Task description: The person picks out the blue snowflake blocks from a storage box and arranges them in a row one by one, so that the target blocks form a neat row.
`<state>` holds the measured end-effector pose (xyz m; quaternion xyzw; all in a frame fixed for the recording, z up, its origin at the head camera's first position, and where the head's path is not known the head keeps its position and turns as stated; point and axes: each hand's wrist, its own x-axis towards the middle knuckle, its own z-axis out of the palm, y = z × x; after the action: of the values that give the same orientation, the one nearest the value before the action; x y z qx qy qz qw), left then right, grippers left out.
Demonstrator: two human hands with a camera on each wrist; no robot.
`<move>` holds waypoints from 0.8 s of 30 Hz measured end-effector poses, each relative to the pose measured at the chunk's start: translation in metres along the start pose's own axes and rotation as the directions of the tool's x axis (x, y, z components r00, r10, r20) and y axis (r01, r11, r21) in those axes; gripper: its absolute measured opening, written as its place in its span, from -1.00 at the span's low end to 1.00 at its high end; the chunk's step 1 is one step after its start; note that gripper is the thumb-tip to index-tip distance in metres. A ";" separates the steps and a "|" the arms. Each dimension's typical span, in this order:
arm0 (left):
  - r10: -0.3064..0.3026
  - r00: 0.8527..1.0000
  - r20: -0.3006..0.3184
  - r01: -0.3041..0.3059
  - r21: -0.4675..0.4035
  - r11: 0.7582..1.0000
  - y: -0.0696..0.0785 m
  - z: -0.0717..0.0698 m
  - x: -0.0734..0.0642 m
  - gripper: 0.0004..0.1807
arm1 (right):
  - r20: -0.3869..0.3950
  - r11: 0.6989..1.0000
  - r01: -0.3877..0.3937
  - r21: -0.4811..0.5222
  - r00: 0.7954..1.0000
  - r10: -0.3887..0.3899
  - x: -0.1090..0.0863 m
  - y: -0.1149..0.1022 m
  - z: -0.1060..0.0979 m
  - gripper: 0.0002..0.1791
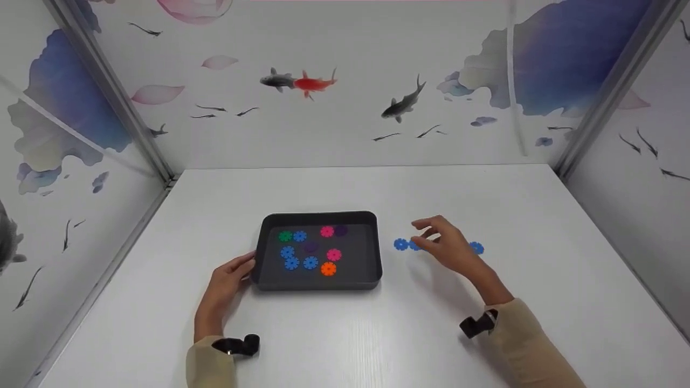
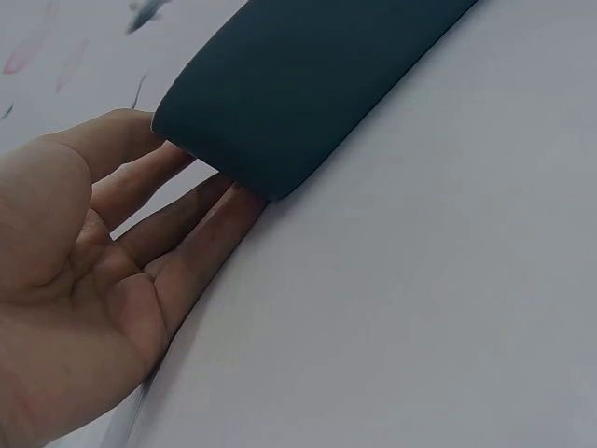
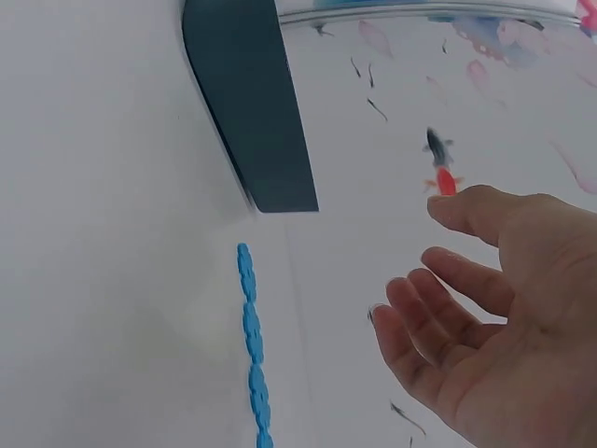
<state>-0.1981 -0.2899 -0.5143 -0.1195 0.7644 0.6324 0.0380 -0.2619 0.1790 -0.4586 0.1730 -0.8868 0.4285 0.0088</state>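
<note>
Beside the left wall of a dark grey tray (image 1: 318, 285) is my left hand (image 1: 229, 283), its fairly straight fingers touching the outside of that wall. In the left wrist view the tips of those fingers (image 2: 205, 238) go out of sight behind the tray's end. My right hand (image 1: 450, 245) is raised over the table right of the tray, thumb and fingers apart, nothing between them. Under it in the head view runs a row of linked blue notched discs (image 1: 400, 244), its middle hidden by the hand. The right wrist view shows this blue chain (image 3: 254, 336) edge-on.
Inside the tray lie several loose notched discs: blue (image 1: 310, 262), pink (image 1: 334, 255), purple (image 1: 311, 247), one green (image 1: 285, 236) and one orange (image 1: 328, 268). The white table (image 1: 345, 339) is bounded by printed panels (image 1: 345, 124) at the back and sides.
</note>
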 end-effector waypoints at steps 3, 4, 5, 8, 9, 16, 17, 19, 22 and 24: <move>0.003 1.000 0.006 -0.003 -0.018 1.000 0.000 0.000 0.000 -0.47 | 0.031 0.999 0.019 0.029 0.999 -0.020 0.003 -0.008 0.010 -0.55; 0.006 1.000 0.008 -0.006 -0.026 1.000 0.001 0.000 0.000 -0.47 | 0.043 0.999 0.025 0.033 0.999 -0.027 0.004 -0.011 0.013 -0.56; 0.005 1.000 0.006 -0.005 -0.025 1.000 0.001 0.000 0.001 -0.48 | 0.054 0.999 0.031 0.040 0.998 -0.034 0.005 -0.014 0.016 -0.58; -0.007 1.000 0.000 0.007 -0.010 1.000 0.001 -0.001 0.000 -0.48 | 0.092 0.998 0.045 0.049 0.995 -0.049 0.007 -0.023 0.025 -0.60; -0.009 1.000 -0.003 0.009 -0.006 1.000 0.001 -0.001 0.000 -0.48 | 0.100 0.998 0.045 0.049 0.994 -0.050 0.008 -0.026 0.028 -0.61; -0.018 1.000 -0.010 0.018 0.005 1.000 -0.002 -0.001 0.002 -0.48 | 0.139 0.992 0.114 0.055 0.983 -0.121 0.011 -0.041 0.059 -0.61; -0.016 1.000 -0.008 0.016 0.010 1.000 -0.003 -0.001 0.002 -0.47 | 0.147 0.991 0.123 0.057 0.980 -0.130 0.011 -0.043 0.062 -0.61; -0.014 1.000 -0.008 0.014 0.013 1.000 -0.003 -0.001 0.002 -0.46 | 0.163 0.989 0.132 0.059 0.977 -0.140 0.012 -0.047 0.069 -0.60; -0.013 1.000 -0.012 0.013 0.015 1.000 -0.002 -0.001 0.002 -0.46 | 0.188 0.993 0.104 0.060 0.976 -0.114 0.015 -0.053 0.078 -0.58; -0.013 1.000 -0.010 0.013 0.014 1.000 -0.001 -0.001 0.002 -0.47 | 0.201 0.994 0.089 0.061 0.974 -0.100 0.017 -0.057 0.083 -0.57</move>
<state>-0.1998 -0.2910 -0.5158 -0.1274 0.7683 0.6261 0.0392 -0.2485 0.0779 -0.4649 0.2581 -0.8625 0.4303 -0.0663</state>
